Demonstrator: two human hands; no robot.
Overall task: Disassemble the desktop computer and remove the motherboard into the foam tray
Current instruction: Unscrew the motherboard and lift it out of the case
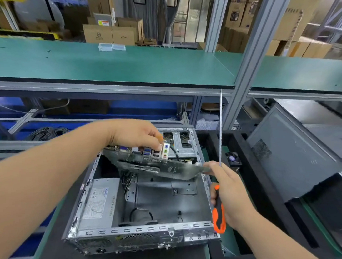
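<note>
One motherboard (160, 166), one computer case (139, 211), one screwdriver (219, 206), two hands (135, 134)

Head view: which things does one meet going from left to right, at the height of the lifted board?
left hand gripping the port end → motherboard, tilted above the open case → right hand at the board's right edge, holding the screwdriver → dark side panel

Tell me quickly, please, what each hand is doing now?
Left hand: grips the motherboard.
Right hand: holds the screwdriver, fingertips on the motherboard.
</note>
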